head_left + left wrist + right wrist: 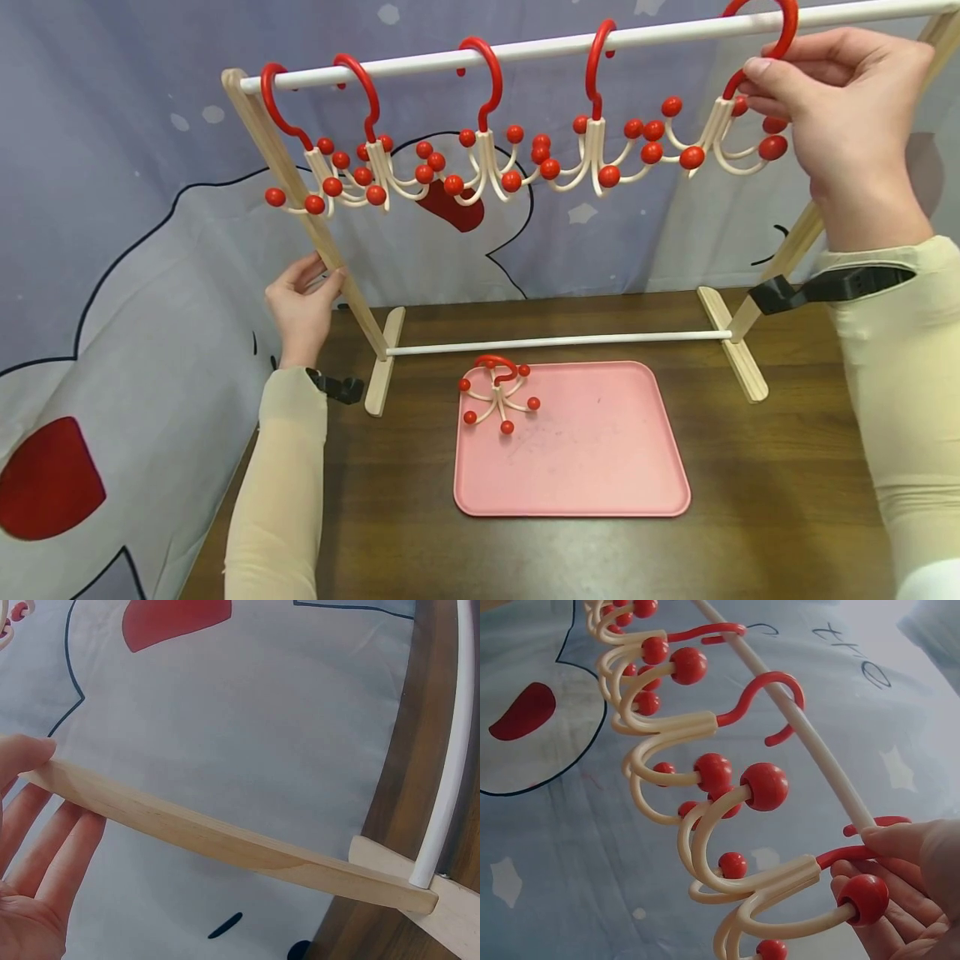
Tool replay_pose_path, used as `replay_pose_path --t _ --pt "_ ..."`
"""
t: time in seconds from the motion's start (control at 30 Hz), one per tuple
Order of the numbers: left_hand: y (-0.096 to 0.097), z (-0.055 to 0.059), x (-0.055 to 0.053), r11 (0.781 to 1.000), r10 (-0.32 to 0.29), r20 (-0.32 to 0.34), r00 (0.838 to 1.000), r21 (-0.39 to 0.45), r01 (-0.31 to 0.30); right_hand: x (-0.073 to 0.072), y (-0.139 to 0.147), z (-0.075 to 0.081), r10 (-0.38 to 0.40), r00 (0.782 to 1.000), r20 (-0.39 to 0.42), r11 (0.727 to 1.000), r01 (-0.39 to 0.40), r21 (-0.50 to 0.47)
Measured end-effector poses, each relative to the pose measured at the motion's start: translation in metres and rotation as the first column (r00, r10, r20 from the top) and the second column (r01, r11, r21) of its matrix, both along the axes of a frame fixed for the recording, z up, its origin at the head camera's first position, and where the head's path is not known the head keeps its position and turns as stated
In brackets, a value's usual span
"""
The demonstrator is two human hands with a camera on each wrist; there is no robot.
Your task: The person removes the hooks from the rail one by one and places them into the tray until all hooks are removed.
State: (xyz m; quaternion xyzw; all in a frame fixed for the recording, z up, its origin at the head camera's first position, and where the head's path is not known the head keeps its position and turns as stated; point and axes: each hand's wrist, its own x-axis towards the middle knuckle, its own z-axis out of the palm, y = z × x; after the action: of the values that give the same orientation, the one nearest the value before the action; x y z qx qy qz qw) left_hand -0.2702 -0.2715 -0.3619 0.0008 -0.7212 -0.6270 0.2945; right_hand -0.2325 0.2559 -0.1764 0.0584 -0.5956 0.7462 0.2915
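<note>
My right hand point(855, 117) pinches the red hook of the rightmost hanger point(720, 125), a cream multi-armed hanger with red ball tips. That hook loops over the white top rail point(675, 32) of a wooden rack. In the right wrist view, thumb and fingers hold the hook's stem just below the rail point(825, 757). My left hand point(303, 304) grips the rack's left wooden post point(330, 250) between thumb and fingers, also visible in the left wrist view point(225, 840). Several matching hangers point(487, 158) hang along the rail to the left.
A pink tray point(585, 450) lies on the brown wooden table point(390, 517), with another such hanger point(497, 396) at its back left. A white lower bar point(562, 341) joins the rack's feet point(735, 350). A patterned curtain point(187, 275) stands behind the rack.
</note>
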Motion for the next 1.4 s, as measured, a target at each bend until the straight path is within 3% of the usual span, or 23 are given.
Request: replay_pose_path --t 0.17,0.43,0.7,0.8,1.1,1.27,1.4 --pt "0.0 0.0 0.0 1.0 0.007 -0.004 1.0 -0.013 -0.007 0.002 0.007 0.004 -0.008 0.998 -0.058 1.0 0.008 0.005" --pt "0.0 0.003 0.003 1.0 0.003 0.009 1.0 0.019 -0.003 0.016 0.014 0.008 -0.049 0.999 0.007 0.999 0.049 -0.02" --pt "0.0 0.002 0.002 1.0 -0.004 0.004 1.0 0.018 0.004 0.034 0.016 -0.002 -0.121 0.992 0.036 0.989 0.118 0.087" --pt "0.0 0.002 0.001 1.0 -0.008 0.003 1.0 0.013 0.008 0.037 0.016 -0.009 -0.132 0.991 0.017 0.982 0.129 0.138" --pt "-0.001 0.0 0.002 1.0 0.002 -0.006 1.0 0.001 -0.002 0.046 0.003 -0.043 -0.006 0.997 -0.081 0.996 0.014 0.089" --pt "0.0 0.0 0.001 1.0 -0.001 -0.008 1.0 -0.01 0.001 0.051 -0.006 -0.064 0.012 0.999 -0.041 0.992 -0.007 0.128" --pt "0.0 0.0 0.0 1.0 0.002 -0.009 1.0 -0.016 -0.002 0.054 -0.013 -0.08 0.005 1.0 0.022 0.973 -0.01 0.229"
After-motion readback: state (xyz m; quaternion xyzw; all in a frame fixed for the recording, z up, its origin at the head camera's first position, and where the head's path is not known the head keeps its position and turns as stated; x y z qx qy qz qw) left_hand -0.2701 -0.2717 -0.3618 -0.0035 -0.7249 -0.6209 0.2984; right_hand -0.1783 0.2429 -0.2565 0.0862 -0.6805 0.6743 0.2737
